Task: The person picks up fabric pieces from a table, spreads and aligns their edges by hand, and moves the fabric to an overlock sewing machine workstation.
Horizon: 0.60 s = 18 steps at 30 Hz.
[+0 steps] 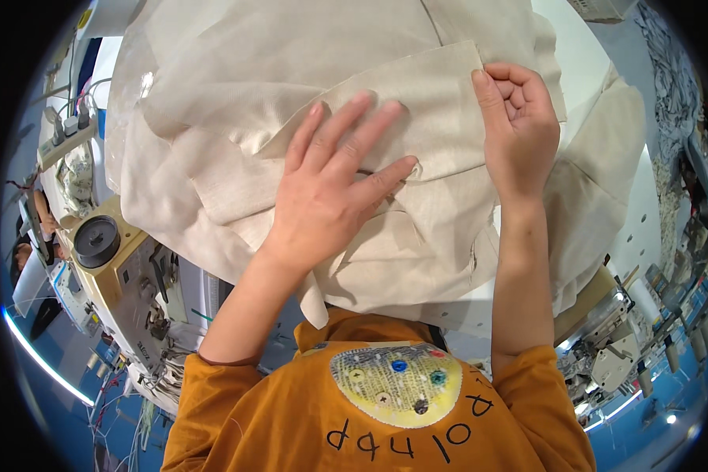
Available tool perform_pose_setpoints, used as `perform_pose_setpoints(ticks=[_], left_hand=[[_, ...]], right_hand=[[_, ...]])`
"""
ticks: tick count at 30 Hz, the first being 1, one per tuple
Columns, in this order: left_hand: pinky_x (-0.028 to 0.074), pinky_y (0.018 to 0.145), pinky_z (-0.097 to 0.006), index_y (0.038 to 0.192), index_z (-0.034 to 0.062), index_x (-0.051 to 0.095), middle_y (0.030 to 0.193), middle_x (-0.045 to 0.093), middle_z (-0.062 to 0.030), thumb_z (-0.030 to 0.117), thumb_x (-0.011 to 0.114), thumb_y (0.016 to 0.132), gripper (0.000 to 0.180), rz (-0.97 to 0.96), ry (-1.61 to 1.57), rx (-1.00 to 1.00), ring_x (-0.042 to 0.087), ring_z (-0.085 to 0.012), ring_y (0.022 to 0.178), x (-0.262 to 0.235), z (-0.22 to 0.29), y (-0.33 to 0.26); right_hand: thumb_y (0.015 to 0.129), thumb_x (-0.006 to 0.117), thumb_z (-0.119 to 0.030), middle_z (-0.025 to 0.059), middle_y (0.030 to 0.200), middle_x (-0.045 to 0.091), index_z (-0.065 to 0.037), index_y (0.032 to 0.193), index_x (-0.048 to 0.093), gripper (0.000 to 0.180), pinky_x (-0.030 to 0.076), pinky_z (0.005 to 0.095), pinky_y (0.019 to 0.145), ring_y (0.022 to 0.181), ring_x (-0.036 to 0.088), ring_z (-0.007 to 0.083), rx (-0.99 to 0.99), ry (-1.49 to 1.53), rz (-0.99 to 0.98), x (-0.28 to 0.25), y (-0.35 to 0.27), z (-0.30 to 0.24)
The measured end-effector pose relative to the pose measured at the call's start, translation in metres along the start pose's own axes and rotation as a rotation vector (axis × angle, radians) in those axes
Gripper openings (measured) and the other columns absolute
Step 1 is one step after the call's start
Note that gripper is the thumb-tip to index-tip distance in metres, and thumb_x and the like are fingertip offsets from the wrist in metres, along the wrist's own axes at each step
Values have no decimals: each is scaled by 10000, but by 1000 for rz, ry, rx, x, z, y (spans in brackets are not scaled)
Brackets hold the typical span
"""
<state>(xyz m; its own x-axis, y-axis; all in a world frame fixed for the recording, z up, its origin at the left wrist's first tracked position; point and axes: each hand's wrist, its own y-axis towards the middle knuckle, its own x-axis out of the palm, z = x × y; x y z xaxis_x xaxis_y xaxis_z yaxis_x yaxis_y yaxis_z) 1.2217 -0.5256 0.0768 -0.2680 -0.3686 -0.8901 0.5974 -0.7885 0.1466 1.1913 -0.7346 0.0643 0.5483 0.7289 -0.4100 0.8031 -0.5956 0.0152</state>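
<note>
A big heap of beige fabric covers most of the white table in front of me, with seams and folded layers showing. My left hand lies on it, fingers spread, palm down over a folded part near the middle. To the right, my right hand pinches the upper right corner of a fabric panel between thumb and bent fingers. The panel's straight cut edge runs from that pinch down left toward my left fingertips. A narrow strip of the cloth hangs over the near table edge below my left wrist.
A cream sewing machine with a black round knob stands at the left. A power strip with plugs sits beyond it. Another machine is at the lower right. Dark patterned cloth is piled at the far right.
</note>
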Motion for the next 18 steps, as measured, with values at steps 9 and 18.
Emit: perform_pose_setpoints(ticks=[9,18], left_hand=[[289,1121,-489,1051,286,729,1458,468,-41,224,759,730,328,13,-15,-53,385,-294,1373,2,-2,-2],[295,1117,-499,1048,292,731,1457,468,-44,242,757,742,311,18,-22,-47,385,-303,1373,2,-3,-3]], right_hand=[[925,670,-162,-34,656,600,-1,942,636,166,370,198,509,556,466,25,67,63,-20,-1,2,0],[927,668,-179,-27,678,627,-12,935,653,168,390,204,522,564,493,37,54,64,-7,-1,2,3]])
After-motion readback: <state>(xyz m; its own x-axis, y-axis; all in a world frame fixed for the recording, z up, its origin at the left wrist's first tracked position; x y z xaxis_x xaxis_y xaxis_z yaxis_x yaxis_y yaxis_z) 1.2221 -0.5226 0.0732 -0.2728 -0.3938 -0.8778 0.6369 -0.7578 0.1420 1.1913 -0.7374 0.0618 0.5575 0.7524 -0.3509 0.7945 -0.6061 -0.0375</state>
